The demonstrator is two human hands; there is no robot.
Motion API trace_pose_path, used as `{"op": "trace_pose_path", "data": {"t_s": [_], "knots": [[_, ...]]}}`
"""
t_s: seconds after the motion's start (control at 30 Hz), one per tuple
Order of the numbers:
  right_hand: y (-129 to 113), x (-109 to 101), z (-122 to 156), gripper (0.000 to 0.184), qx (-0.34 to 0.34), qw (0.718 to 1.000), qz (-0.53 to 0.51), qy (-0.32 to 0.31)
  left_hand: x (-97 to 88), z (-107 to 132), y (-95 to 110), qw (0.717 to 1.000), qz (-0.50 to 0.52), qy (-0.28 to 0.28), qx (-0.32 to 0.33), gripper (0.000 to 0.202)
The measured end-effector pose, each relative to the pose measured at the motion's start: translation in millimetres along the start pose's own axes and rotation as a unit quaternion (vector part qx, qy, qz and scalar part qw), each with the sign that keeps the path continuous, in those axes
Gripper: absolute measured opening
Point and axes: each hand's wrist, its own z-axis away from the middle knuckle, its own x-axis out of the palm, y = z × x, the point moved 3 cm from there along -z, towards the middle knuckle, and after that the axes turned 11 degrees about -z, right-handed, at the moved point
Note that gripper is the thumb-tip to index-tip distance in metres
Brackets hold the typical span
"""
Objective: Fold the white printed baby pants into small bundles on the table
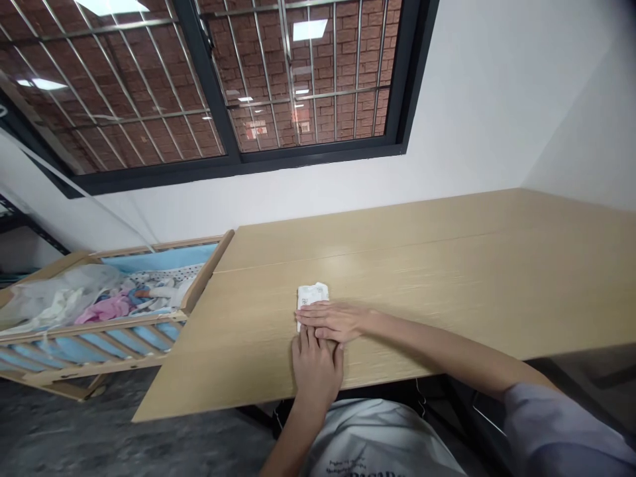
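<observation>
A small flat white folded piece [313, 293] with faint printed marks, possibly a folded diaper, lies on the wooden table [422, 265] close to its front edge. My right hand [338, 320] reaches in from the right and rests across it, palm down with the fingers extended. Just below, my left hand [317, 366] lies palm down with its fingers stretched forward onto the near end of the piece, touching the right hand. The two hands cover the lower part of the white piece, so its near edge is hidden.
A wooden crib [209, 278] with blue lining stands against the table's left end, holding a heap of cloth, with pink fabric [106, 309] and a translucent plastic bag [74, 281]. Behind the table is a white wall [318, 192] beneath a dark-framed barred window [318, 158].
</observation>
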Motion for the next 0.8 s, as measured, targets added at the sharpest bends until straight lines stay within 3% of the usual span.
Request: {"op": "trace_pose_path", "data": {"t_s": [0.27, 0.47, 0.57, 0.7, 0.8], "knots": [[55.8, -40.3, -13.5, 0.054, 0.078, 0.995, 0.009, 0.058, 1.2, -1.2, -3.8, 1.000, 0.001, -0.011, -0.002, 0.060], [60.3, -43.7, -13.1, 0.056, 0.091, 0.993, -0.002, 0.082, -2.9, -4.9, -6.0, 1.000, 0.006, 0.007, -0.003, 0.056], [56.2, -57.9, -5.2, 0.059, 0.103, 0.980, -0.017, 0.171, -15.0, -22.0, -27.6, 0.999, 0.001, -0.003, -0.039, 0.049], [58.1, -72.0, 4.6, 0.050, 0.142, 0.935, -0.034, 0.323, -28.3, -49.9, -65.9, 0.988, -0.071, -0.053, -0.128, 0.048], [62.6, -60.1, 1.6, 0.034, 0.164, 0.934, -0.052, 0.314, -25.4, -64.9, -73.3, 0.982, -0.059, -0.132, -0.124, 0.052]]}}
